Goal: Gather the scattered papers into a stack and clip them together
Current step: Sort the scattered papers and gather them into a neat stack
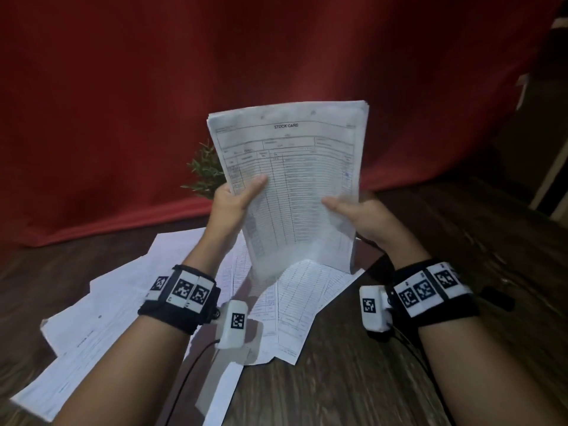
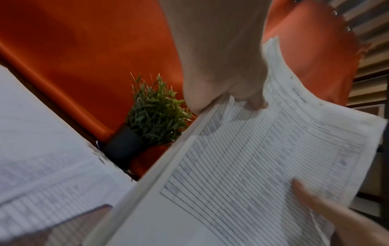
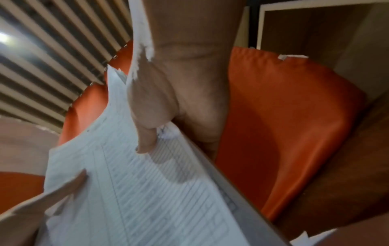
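Note:
I hold a stack of printed forms (image 1: 295,179) headed "STOCK CARD" upright above the table. My left hand (image 1: 236,195) grips its left edge, thumb on the front sheet. My right hand (image 1: 353,210) grips the right edge the same way. The left wrist view shows the stack (image 2: 252,166) edge-on under my left thumb (image 2: 255,101). In the right wrist view my right thumb (image 3: 147,139) presses the stack's (image 3: 147,191) front sheet. Several loose papers (image 1: 123,302) lie scattered on the dark wooden table (image 1: 399,379) beneath. No clip is in view.
A small green plant (image 1: 206,170) in a dark pot (image 2: 124,144) stands behind the stack against a red cloth backdrop (image 1: 153,103). A dark object (image 1: 498,298) lies on the table to the right of my right wrist.

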`<state>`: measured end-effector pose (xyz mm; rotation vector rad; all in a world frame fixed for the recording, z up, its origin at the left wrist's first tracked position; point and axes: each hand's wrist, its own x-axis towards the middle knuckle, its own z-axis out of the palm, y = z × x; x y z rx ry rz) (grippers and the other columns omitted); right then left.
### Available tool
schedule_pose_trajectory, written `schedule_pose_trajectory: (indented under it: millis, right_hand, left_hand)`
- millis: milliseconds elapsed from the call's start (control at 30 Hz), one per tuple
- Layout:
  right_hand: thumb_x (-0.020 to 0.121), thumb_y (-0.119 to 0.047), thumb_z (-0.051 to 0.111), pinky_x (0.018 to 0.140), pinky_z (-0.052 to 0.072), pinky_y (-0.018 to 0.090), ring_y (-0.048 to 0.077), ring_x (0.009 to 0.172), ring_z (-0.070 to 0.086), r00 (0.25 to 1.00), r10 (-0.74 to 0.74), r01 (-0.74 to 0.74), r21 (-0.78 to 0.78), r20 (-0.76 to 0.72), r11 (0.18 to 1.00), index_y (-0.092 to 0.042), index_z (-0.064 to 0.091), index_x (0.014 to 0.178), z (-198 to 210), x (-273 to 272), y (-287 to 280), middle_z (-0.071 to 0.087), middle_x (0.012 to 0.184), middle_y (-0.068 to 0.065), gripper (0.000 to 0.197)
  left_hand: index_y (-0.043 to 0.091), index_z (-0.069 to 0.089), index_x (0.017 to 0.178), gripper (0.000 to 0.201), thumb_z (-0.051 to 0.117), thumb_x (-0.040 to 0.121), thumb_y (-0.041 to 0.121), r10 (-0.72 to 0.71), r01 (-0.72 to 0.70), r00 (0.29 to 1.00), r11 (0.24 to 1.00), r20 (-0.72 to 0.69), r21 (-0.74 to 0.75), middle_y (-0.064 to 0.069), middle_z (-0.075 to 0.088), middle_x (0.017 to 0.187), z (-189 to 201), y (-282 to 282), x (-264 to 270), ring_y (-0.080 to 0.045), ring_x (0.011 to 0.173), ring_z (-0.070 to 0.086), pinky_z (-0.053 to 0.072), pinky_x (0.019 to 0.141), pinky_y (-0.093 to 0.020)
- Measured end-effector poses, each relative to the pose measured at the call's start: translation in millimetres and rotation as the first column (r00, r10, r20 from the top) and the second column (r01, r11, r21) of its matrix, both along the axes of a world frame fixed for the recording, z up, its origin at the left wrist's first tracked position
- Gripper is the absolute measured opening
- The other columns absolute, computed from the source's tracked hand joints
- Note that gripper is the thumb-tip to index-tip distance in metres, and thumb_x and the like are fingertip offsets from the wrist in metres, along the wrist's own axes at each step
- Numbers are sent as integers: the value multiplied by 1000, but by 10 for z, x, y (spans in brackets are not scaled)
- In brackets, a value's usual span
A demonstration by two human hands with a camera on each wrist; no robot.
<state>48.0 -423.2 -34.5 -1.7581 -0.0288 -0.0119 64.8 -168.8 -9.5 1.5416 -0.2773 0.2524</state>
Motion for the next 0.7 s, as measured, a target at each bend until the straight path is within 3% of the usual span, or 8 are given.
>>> schedule_pose_trajectory:
  millis: [100,167,200,300,367,467,567,700]
  right_hand:
    - [78,-66,77,98,57,40,18,95,74,992,-123,123,-111,10,986,-17,80,100,-11,68,-51,78,97,-1,54]
    - [83,-62,75,93,57,36,21,96,73,973,-219,227,-131,72,965,-7,77,107,60,104,-173,76,99,2,60]
    - [81,-63,76,93,58,38,22,99,74,960,-258,270,-108,109,957,-4,76,110,77,133,-260,77,101,4,66]
    - [87,-56,74,99,57,42,24,105,72,928,-339,353,-70,154,933,-2,74,117,205,93,-500,77,109,9,62]
    - [90,-54,73,97,56,39,23,103,71,903,-395,402,-10,170,916,-6,74,116,250,62,-639,76,108,5,55]
    - [92,-51,73,83,52,27,10,88,69,894,-418,411,75,162,908,-15,72,98,335,-39,-731,73,94,-8,36]
    - [94,-48,72,77,52,23,4,86,67,893,-422,409,109,155,906,-20,70,103,386,-118,-743,71,94,-10,29]
    - [95,-45,71,71,51,22,3,83,67,895,-418,402,126,153,907,-22,70,100,408,-168,-733,71,93,-10,24]
  left_hand:
    - [19,71,129,45,75,91,42,-131,161,984,939,-116,302,4,77,124,-7,278,112,-19,115,74,58,98,-39]
    - [24,70,123,50,82,81,48,-134,246,965,767,-227,592,8,77,117,-48,505,187,-15,110,73,56,94,-37]
    - [24,71,121,47,85,82,45,-118,273,960,605,-255,748,8,76,117,-98,621,226,-16,110,71,55,94,-38]
    - [24,71,125,25,67,101,26,-239,99,960,-203,-148,974,5,69,122,-325,881,244,-21,115,64,54,93,-41]
    - [28,58,143,39,55,105,26,-439,-94,886,-484,-148,870,4,64,130,-463,981,184,-22,117,59,51,94,-42]
    - [29,40,155,54,59,104,29,-502,-87,828,-555,-250,827,4,58,138,-476,1054,189,-21,119,55,46,98,-39]
    - [34,48,143,56,74,94,41,-444,45,828,-555,-342,830,7,61,128,-426,1024,272,-21,113,54,45,93,-38]
    - [36,45,146,78,82,81,57,-306,390,816,-335,-490,858,10,45,142,-504,944,287,-16,126,46,45,101,-35]
